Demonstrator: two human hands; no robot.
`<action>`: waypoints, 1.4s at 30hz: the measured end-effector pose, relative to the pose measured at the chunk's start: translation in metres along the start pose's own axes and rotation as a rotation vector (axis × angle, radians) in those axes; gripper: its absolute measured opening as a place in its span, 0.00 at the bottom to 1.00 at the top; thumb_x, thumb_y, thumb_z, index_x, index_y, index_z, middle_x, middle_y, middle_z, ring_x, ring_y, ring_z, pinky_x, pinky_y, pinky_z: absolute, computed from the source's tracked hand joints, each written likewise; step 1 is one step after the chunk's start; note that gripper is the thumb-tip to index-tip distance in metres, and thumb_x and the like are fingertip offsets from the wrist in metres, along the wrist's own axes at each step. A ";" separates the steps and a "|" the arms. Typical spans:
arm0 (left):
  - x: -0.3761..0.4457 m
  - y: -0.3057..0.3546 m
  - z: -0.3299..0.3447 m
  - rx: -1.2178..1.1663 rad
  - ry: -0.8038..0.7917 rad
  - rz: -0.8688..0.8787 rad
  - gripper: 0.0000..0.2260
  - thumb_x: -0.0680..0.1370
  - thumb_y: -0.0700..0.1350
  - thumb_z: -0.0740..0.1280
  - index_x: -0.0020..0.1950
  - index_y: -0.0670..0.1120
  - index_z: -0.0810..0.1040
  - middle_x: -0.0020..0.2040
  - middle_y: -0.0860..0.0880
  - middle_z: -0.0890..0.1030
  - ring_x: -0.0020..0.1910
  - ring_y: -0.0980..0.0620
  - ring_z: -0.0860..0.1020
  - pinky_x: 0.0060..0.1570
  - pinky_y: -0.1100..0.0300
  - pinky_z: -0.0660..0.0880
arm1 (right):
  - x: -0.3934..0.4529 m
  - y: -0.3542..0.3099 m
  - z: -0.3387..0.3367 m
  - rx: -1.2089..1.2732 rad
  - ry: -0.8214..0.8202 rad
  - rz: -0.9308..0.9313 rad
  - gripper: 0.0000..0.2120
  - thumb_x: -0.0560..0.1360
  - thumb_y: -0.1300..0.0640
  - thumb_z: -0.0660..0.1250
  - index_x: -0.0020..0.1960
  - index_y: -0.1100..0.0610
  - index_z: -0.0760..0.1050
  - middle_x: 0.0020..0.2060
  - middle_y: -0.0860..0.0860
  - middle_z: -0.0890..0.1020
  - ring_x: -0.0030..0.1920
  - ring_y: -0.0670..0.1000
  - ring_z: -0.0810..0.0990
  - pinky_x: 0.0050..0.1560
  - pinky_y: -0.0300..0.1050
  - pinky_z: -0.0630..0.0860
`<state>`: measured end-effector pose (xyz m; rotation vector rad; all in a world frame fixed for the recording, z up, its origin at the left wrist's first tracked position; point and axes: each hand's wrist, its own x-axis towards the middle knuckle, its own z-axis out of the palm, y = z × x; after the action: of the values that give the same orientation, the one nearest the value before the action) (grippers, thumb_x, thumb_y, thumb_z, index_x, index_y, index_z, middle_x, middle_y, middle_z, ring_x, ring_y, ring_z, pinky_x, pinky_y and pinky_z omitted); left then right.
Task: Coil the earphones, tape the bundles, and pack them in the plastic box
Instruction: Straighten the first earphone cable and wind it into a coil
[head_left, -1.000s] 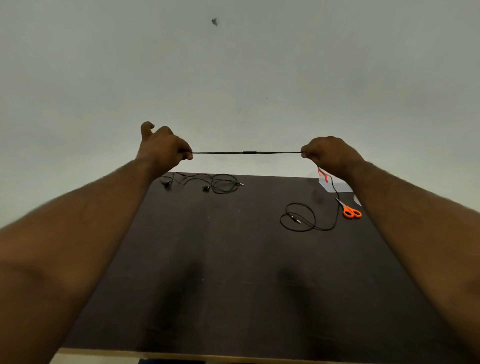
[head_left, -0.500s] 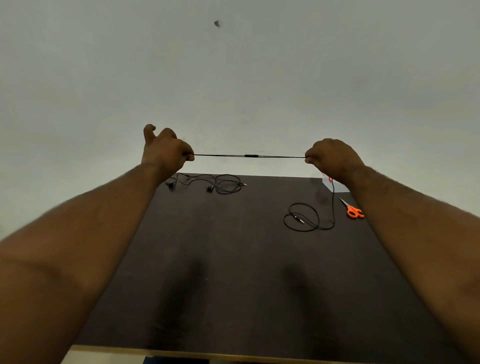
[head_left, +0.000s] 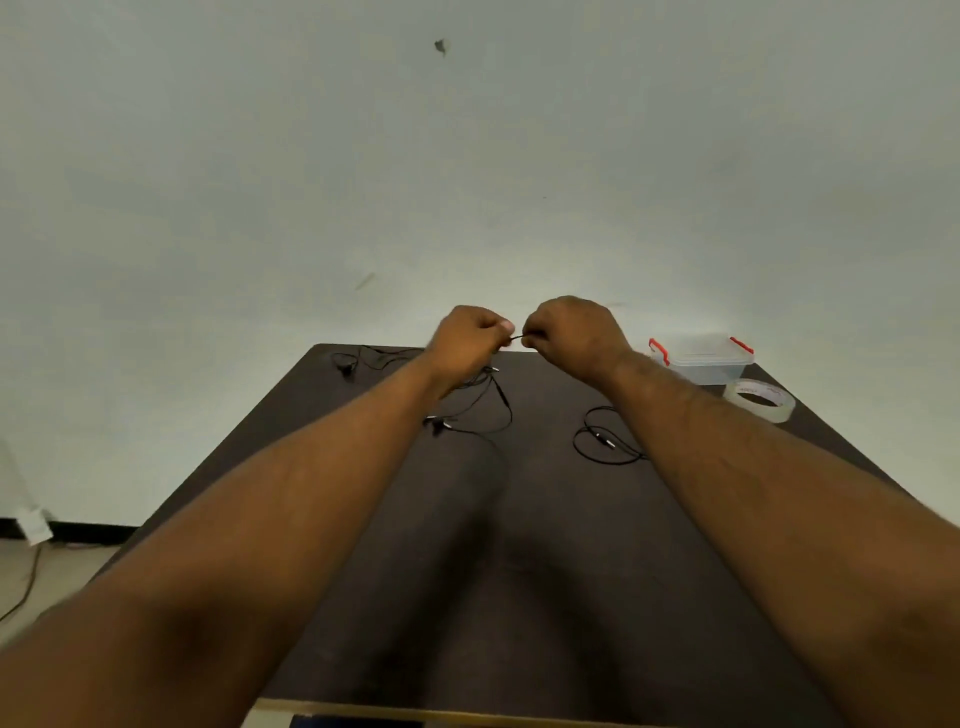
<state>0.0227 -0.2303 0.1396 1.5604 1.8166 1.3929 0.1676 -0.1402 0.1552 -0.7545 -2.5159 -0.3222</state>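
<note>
The hands have come together: left hand (head_left: 470, 338) and right hand (head_left: 569, 332), both fisted, pinch a short stretch of cord (head_left: 516, 338) above the table's (head_left: 363, 519) far edge. Its slack loops on the table. Box (head_left: 701, 358) and tape (head_left: 759, 399) sit at the far right corner.

Matt dark table (head_left: 519, 519); clear plastic box (head_left: 701, 361); glossy tape roll (head_left: 759, 400)

Scissors hidden behind right forearm (head_left: 753, 467).
</note>
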 end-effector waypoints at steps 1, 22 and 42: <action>0.000 0.000 0.008 -0.080 0.017 -0.019 0.10 0.79 0.46 0.66 0.48 0.41 0.84 0.43 0.47 0.85 0.43 0.53 0.82 0.48 0.57 0.79 | 0.000 -0.002 -0.001 0.002 0.000 -0.004 0.13 0.79 0.51 0.60 0.48 0.54 0.82 0.43 0.51 0.82 0.46 0.54 0.79 0.38 0.45 0.71; 0.011 -0.023 -0.082 0.258 0.200 0.072 0.05 0.77 0.43 0.68 0.45 0.43 0.82 0.36 0.51 0.80 0.39 0.55 0.77 0.41 0.64 0.70 | -0.031 0.069 -0.035 0.187 -0.087 0.044 0.10 0.79 0.56 0.63 0.52 0.59 0.82 0.44 0.52 0.81 0.49 0.53 0.77 0.50 0.48 0.72; 0.008 -0.030 -0.043 0.842 0.060 0.038 0.18 0.81 0.51 0.59 0.71 0.50 0.70 0.72 0.47 0.70 0.71 0.42 0.66 0.67 0.46 0.63 | -0.023 0.032 -0.023 0.034 -0.097 -0.058 0.11 0.80 0.58 0.60 0.50 0.62 0.80 0.45 0.56 0.79 0.48 0.57 0.76 0.43 0.45 0.66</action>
<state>-0.0295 -0.2388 0.1355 1.9216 2.6104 0.6873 0.2116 -0.1321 0.1660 -0.7003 -2.6320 -0.2682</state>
